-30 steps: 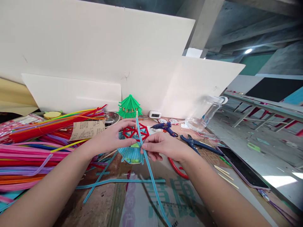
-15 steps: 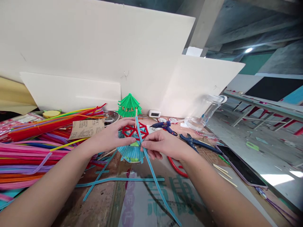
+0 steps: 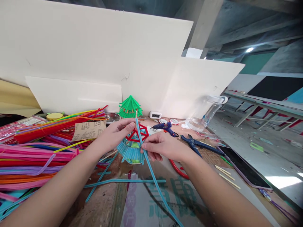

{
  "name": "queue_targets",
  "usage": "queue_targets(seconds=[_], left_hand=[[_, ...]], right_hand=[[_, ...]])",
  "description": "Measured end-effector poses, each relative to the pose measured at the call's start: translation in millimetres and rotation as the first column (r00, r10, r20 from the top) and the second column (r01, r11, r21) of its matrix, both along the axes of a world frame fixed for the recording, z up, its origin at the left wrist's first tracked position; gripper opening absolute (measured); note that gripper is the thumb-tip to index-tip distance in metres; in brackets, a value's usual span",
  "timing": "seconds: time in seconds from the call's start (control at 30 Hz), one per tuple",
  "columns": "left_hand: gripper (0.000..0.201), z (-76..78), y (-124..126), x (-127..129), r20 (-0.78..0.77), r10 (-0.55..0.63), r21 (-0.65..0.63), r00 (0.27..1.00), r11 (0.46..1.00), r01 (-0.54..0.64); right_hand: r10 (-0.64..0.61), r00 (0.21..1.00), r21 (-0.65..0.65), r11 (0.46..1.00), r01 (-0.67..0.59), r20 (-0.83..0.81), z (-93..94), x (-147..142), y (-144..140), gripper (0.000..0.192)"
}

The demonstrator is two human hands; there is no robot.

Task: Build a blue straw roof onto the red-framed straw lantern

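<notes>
**Both hands on a blue pipe-cleaner model**

The right hand (image 3: 163,146) has its grip pinched on a long blue pipe cleaner (image 3: 153,179), which runs from that grip down across the desk (image 3: 104,205) toward the camera. Just left of the grip sits the blue fan-shaped model (image 3: 131,153) with its red frame (image 3: 138,132); the left hand (image 3: 113,134) grasps it from the far side, fingers on the red frame. Beyond the grip lie a blue glue gun (image 3: 165,127) and a green tree model (image 3: 129,107).
</notes>
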State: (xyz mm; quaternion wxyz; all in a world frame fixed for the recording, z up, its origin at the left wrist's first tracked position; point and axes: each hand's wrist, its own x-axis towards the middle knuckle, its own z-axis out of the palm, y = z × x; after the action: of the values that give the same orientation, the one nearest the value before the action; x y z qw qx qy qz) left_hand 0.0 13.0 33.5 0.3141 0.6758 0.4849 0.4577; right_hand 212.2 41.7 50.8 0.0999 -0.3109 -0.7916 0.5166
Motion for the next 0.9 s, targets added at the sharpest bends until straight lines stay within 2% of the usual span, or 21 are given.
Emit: queue_targets(seconds=[0.07, 0.2, 0.3, 0.4, 0.57, 0.67, 0.73, 0.77, 0.83, 0.9], left_hand=[[0.057, -0.6, -1.4, 9.2, 0.080, 0.055, -0.015, 0.995, 0.998, -0.054], [0.057, -2.7, -1.7, 16.3, 0.131, 0.062, -0.017, 0.990, 0.998, -0.060], [0.052, -4.8, 0.7, 12.7, 0.110, 0.078, 0.005, 0.991, 0.997, -0.079], [0.048, -8.2, 4.1, 7.0, 0.096, 0.044, 0.032, 0.994, 0.998, -0.047], [0.043, -12.6, 7.6, 0.4, -0.049, 0.027, 0.078, 0.998, 0.997, -0.023], [0.041, -12.2, 7.5, 0.5, -0.071, 0.010, 0.102, 0.997, 0.995, -0.003], [0.042, -11.6, 6.9, 2.1, -0.054, 0.010, 0.109, 0.998, 0.994, -0.004], [0.042, -11.3, 6.5, 3.3, -0.046, 0.013, 0.106, 0.999, 0.994, -0.008], [0.043, -11.1, 5.7, 5.7, -0.031, 0.025, 0.097, 0.999, 0.995, -0.021], [0.044, -11.5, 5.5, 7.7, -0.027, 0.038, 0.089, 0.999, 0.995, -0.035]], right_hand=[[0.009, 1.000, 0.006, 1.000, -0.009, -0.002, -0.6, -0.9, -0.3, 0.038], [-0.003, 1.000, 0.021, 1.000, 0.002, 0.006, -0.7, -2.0, -0.8, 0.038], [-0.007, 0.998, 0.077, 0.997, 0.002, 0.067, 2.5, 1.2, -1.2, 0.040], [-0.017, 0.992, 0.140, 0.990, -0.001, 0.127, 6.9, 7.9, -0.9, 0.040], [-0.062, 0.988, 0.226, 0.974, 0.028, 0.144, 8.5, 13.4, -0.6, 0.033], [-0.048, 0.984, 0.276, 0.961, -0.001, 0.170, 10.8, 11.3, -3.9, 0.034], [-0.094, 0.985, 0.399, 0.916, 0.029, 0.145, 17.9, 11.9, -9.3, 0.033], [-0.140, 0.985, 0.486, 0.871, 0.073, 0.104, 23.5, 13.4, -13.1, 0.032], [-0.242, 0.970, 0.634, 0.746, 0.203, -0.026, 37.6, 18.9, -22.6, 0.032], [-0.302, 0.943, 0.683, 0.660, 0.312, -0.139, 53.1, 26.1, -33.1, 0.033]])
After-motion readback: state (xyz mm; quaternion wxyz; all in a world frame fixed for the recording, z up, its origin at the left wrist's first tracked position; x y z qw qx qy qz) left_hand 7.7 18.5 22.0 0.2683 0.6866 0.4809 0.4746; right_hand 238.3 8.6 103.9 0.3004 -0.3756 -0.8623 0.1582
